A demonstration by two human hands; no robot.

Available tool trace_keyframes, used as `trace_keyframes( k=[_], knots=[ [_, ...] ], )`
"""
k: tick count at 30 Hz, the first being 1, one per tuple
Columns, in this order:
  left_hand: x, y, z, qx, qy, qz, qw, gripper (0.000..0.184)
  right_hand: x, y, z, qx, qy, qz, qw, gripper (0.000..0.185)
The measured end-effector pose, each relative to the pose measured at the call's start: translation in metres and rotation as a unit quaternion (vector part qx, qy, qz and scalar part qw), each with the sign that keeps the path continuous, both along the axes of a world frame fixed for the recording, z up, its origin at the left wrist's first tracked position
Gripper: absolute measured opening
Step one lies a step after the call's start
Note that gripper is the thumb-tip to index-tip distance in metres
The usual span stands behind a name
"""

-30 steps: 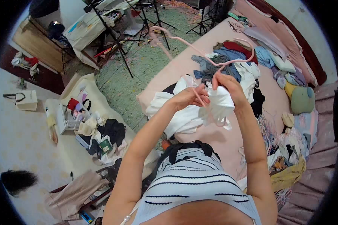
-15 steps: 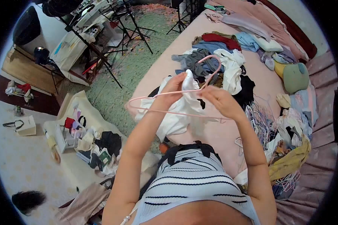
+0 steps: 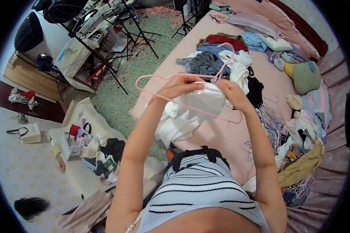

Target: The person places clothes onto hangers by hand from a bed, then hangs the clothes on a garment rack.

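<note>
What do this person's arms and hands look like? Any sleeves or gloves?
Both arms are bare, without sleeves. The left hand and right hand wear no gloves, and no watch or bracelet shows. The striped top is sleeveless, white with dark lines.

No legible text or numbers; tiny print on the white paper bag (image 3: 30, 136) unreadable.

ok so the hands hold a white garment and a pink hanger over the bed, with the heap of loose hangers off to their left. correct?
Wrong side: the heap of loose hangers is off to the right, as the head view shows. The rest holds: left hand and right hand hold the white garment and pink hanger over the bed.
</note>
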State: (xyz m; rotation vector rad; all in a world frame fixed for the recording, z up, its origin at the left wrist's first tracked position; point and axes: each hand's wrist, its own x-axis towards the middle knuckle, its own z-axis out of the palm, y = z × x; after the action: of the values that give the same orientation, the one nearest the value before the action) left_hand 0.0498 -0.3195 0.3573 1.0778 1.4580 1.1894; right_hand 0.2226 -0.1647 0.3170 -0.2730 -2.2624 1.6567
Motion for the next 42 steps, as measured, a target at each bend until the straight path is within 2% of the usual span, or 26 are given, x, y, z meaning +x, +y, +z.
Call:
trace_keyframes(
  k=[3,5,6,9,10,12,13,15,16,17,19,20,21,23,24,26,30,33,35,37,39,40,42],
  knots=[
    [-0.017,-0.002,-0.023,0.004,0.025,-0.021,0.999,0.024,0.004,0.009,0.010,0.028,-0.023,-0.044,0.998,0.031],
    [-0.022,-0.003,-0.034,-0.040,0.280,-0.060,0.957,0.024,0.007,0.004,0.023,0.000,-0.018,-0.056,0.998,0.032],
    [-0.025,-0.005,-0.042,-0.039,0.281,-0.061,0.957,0.024,0.008,0.002,0.028,-0.002,-0.001,-0.070,0.998,0.032],
    [-0.037,-0.012,-0.066,-0.007,0.432,0.001,0.902,0.026,0.013,0.003,0.036,0.013,0.028,-0.081,0.996,0.032],
    [-0.040,-0.013,-0.073,-0.006,0.433,0.002,0.901,0.026,0.015,0.005,0.039,0.029,0.038,-0.079,0.996,0.033],
    [-0.047,-0.015,-0.082,0.085,0.215,0.067,0.971,0.028,0.021,0.006,0.046,0.055,0.013,-0.058,0.997,0.031],
    [-0.040,-0.018,-0.062,0.086,0.215,0.069,0.970,0.028,0.023,0.007,0.050,0.080,-0.012,-0.036,0.996,0.029],
    [-0.027,-0.026,-0.027,0.020,0.194,0.081,0.978,0.038,0.030,0.007,0.058,0.072,-0.018,-0.021,0.997,0.029],
    [-0.048,-0.023,-0.044,-0.006,0.165,0.045,0.985,0.035,0.032,0.007,0.060,0.062,-0.026,-0.009,0.998,0.029],
    [-0.054,-0.028,-0.047,-0.004,0.164,0.049,0.985,0.035,0.035,0.011,0.060,0.064,-0.026,-0.005,0.998,0.029],
    [-0.052,-0.036,-0.027,0.011,0.282,-0.031,0.959,0.032,0.040,0.018,0.060,0.106,-0.063,0.000,0.992,0.030],
    [-0.050,-0.037,-0.015,-0.022,0.403,-0.042,0.914,0.022,0.041,0.019,0.063,0.118,-0.080,0.016,0.990,0.031],
    [-0.056,-0.037,-0.020,-0.021,0.403,-0.041,0.914,0.022,0.041,0.020,0.066,0.119,-0.080,0.017,0.990,0.031],
    [-0.071,-0.037,-0.034,0.077,0.541,0.064,0.835,0.014,0.040,0.023,0.069,0.172,-0.165,0.051,0.970,0.031],
    [-0.072,-0.038,-0.035,0.078,0.541,0.064,0.835,0.014,0.039,0.021,0.068,0.172,-0.165,0.050,0.970,0.031],
    [-0.075,-0.039,-0.036,0.025,0.455,0.222,0.862,0.014,0.037,0.019,0.065,0.225,-0.161,0.011,0.961,0.031],
    [-0.067,-0.042,-0.028,0.020,0.469,0.266,0.842,0.016,0.035,0.021,0.055,0.252,-0.127,-0.011,0.959,0.032],
    [-0.054,-0.039,-0.023,-0.006,0.500,0.327,0.802,0.019,0.030,0.015,0.058,0.299,-0.158,-0.047,0.940,0.032],
    [-0.046,-0.033,-0.028,0.059,0.434,0.349,0.828,0.028,0.025,0.008,0.051,0.296,-0.140,-0.094,0.940,0.033],
    [-0.031,-0.030,-0.031,0.059,0.444,0.303,0.841,0.035,0.017,0.005,0.039,0.293,-0.075,-0.098,0.948,0.034],
    [-0.016,-0.030,-0.034,0.070,0.448,0.222,0.863,0.041,0.012,0.002,0.033,0.273,-0.047,-0.175,0.945,0.031],
    [-0.010,-0.037,-0.026,0.068,0.453,0.229,0.859,0.041,0.009,0.004,0.030,0.275,-0.021,-0.172,0.945,0.028],
    [-0.001,-0.044,-0.012,0.064,0.407,0.145,0.900,0.039,0.008,0.003,0.037,0.294,-0.019,-0.164,0.941,0.027]
  ],
)
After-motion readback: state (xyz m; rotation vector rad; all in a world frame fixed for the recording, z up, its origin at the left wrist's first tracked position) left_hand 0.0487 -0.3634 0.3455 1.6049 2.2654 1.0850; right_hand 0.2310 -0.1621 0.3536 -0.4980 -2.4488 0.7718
